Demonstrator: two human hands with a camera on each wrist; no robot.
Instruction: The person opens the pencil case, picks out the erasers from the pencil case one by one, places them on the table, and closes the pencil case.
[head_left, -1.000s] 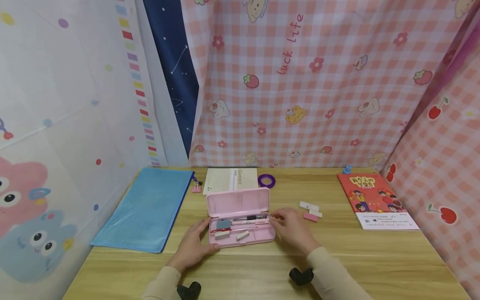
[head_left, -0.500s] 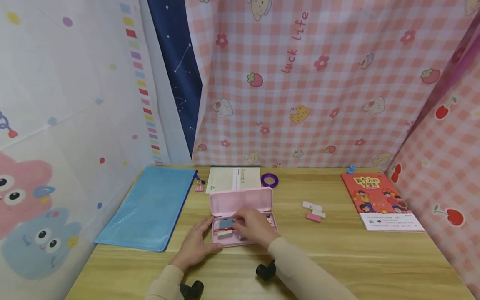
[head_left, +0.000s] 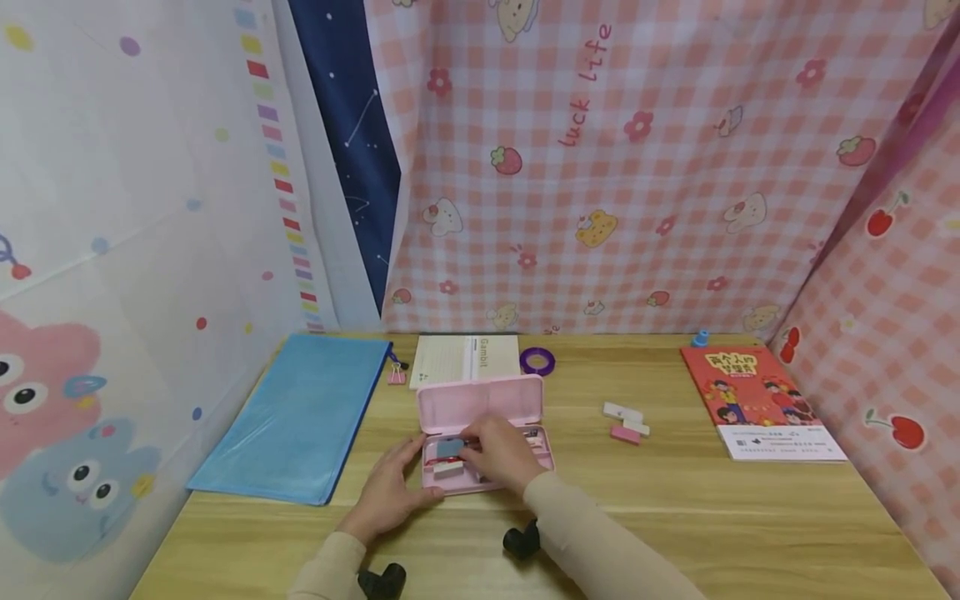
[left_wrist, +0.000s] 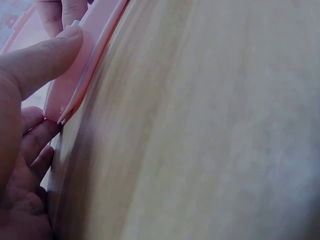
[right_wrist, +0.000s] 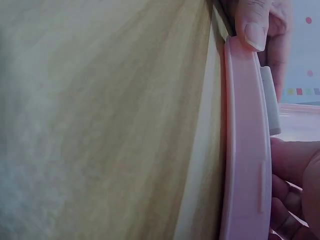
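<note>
A pink pencil case (head_left: 480,404) stands open on the table with its lid raised at the back. My left hand (head_left: 386,492) grips its left end, thumb along the front rim (left_wrist: 82,70) and fingers around the corner. My right hand (head_left: 501,454) reaches into the tray, thumb and forefinger at the right edge of a grey-blue block (head_left: 448,448) and seemingly pinching it. In front of that block lies a white eraser (head_left: 448,470), which also shows above the rim as a white block (right_wrist: 270,100) in the right wrist view. The right hand hides most of the pens.
To the right lie white erasers (head_left: 622,412) and a pink eraser (head_left: 625,434). A red book (head_left: 750,392) is farther right, a blue folder (head_left: 292,417) at left. Behind the case are a notebook (head_left: 450,358), purple tape roll (head_left: 537,361) and pink binder clip (head_left: 397,375).
My right hand has moved left from the case's right end into the tray, then slightly farther to the grey-blue block. The left hand has stayed on the case's left end.
</note>
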